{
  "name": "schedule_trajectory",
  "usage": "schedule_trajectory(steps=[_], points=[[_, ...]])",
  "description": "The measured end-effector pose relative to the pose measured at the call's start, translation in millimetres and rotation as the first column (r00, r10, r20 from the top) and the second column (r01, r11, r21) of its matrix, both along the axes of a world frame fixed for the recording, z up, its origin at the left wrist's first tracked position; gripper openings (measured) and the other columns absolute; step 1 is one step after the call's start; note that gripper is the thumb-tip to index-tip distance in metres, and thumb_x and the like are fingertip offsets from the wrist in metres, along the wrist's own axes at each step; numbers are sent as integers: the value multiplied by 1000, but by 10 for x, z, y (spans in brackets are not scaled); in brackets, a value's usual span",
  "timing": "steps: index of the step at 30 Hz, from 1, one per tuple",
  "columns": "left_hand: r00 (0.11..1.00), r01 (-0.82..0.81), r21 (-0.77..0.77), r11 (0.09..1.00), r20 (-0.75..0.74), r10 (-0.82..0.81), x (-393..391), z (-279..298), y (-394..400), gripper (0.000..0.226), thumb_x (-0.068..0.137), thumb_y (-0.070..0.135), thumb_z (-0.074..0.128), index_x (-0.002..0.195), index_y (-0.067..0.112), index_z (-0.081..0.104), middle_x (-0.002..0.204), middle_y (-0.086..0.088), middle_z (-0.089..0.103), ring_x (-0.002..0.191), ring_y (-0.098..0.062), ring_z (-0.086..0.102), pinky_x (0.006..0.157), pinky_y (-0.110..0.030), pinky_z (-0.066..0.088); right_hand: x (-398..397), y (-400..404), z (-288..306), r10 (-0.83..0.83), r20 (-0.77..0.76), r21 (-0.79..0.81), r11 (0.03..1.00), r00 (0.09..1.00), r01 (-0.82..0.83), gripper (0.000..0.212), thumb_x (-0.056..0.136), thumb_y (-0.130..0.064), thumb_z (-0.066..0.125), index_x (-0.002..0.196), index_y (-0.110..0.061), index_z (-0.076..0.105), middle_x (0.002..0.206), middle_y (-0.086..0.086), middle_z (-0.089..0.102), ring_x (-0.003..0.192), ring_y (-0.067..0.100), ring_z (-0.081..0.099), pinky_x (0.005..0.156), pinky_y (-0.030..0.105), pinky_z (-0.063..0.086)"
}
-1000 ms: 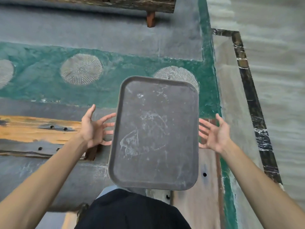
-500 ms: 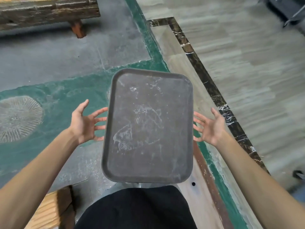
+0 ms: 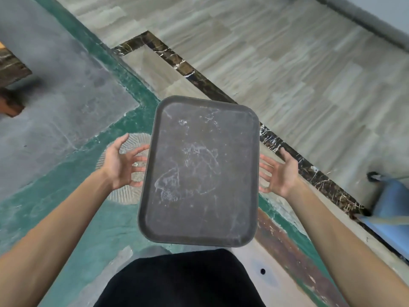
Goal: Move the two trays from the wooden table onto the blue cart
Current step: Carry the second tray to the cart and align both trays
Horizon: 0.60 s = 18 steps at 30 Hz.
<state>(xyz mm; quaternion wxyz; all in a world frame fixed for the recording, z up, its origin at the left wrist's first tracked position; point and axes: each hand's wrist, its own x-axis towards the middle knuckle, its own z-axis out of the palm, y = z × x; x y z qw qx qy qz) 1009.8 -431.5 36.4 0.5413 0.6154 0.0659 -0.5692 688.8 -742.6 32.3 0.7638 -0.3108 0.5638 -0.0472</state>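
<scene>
Mid-carry, by the look of it: one tray (image 3: 199, 173) held out level over the floor (image 3: 287, 69), above a dark garment (image 3: 179, 280) at the bottom edge, on the way from table to cart. Left hand (image 3: 120, 161) at the tray's left long edge, right hand (image 3: 281, 175) at its right; palms turned inward, thumbs raised clear of the rim, fingers (image 3: 138, 150) spread and running in under the tray, apparently bearing it from beneath rather than clamped on the rim, though actual contact is hidden by the tray itself. Tray empty: nothing but pale scuffs and a dried smear across its dark grey bed. Further out, green and grey painted floor to the left with a ribbed round patch (image 3: 124, 173) under the left hand, a dark marble strip (image 3: 212, 87) running diagonally past the tray's far corner, pale tiles beyond. At the right edge, low and near, part of the blue cart (image 3: 389, 202) with a caster (image 3: 374, 175) showing; its deck mostly out of frame, load unknowable. Table corner (image 3: 11, 65) just visible far left; second tray not in sight. Next move likely a turn to the right and a level lowering onto the cart, fingers slid out only once the tray rests flat.
</scene>
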Motion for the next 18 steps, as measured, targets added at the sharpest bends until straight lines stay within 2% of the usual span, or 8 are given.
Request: schedule_trajectory(steps=[4, 7, 9, 12, 16, 18], points=[[994, 106, -2, 994, 22, -106, 228, 75, -726, 78, 68, 83, 43, 121, 33, 72, 92, 0, 57, 76, -22, 53, 69, -41, 37, -58, -374, 59, -110, -5, -25, 994, 994, 110, 67, 86, -76, 39, 119, -27, 72, 121, -3, 61, 108, 19, 53, 88, 52, 36], [980, 200, -15, 980, 21, -200, 302, 112, -1262, 74, 68, 82, 43, 115, 34, 75, 99, 0, 61, 84, -23, 57, 75, -46, 40, -224, -576, 105, -195, 24, -25, 980, 981, 195, 70, 86, -75, 40, 128, -27, 70, 125, -3, 65, 110, 17, 57, 84, 48, 38], [962, 272, -10, 962, 25, -272, 305, 130, -1631, 73, 70, 82, 41, 115, 36, 75, 104, 0, 64, 89, -24, 59, 78, -48, 40, -358, -677, 134, -274, 18, -27, 961, 962, 274, 67, 86, -73, 43, 126, -27, 70, 124, -3, 66, 109, 17, 58, 80, 46, 40], [929, 369, -5, 929, 16, -369, 240, 117, -2214, 74, 72, 81, 38, 117, 35, 73, 107, -2, 63, 91, -25, 59, 78, -46, 40, -597, -830, 141, -389, 8, -29, 921, 921, 389, 64, 86, -71, 46, 124, -26, 72, 118, -3, 67, 105, 17, 59, 78, 45, 40], [870, 492, 23, 870, 26, -492, 14, 114, -3073, 79, 74, 79, 36, 130, 31, 65, 115, -4, 55, 101, -27, 53, 87, -51, 34, -977, -1028, 105, -521, 1, -49, 852, 853, 521, 64, 85, -70, 47, 125, -26, 71, 120, -3, 68, 106, 18, 59, 80, 46, 40], [833, 548, 42, 835, 58, -550, -161, 147, -3510, 75, 76, 78, 35, 128, 32, 64, 113, -4, 54, 95, -25, 52, 85, -49, 34, -1168, -1139, 79, -588, -14, -51, 808, 809, 587, 59, 85, -69, 48, 118, -26, 72, 117, -3, 68, 106, 18, 59, 79, 45, 41]])
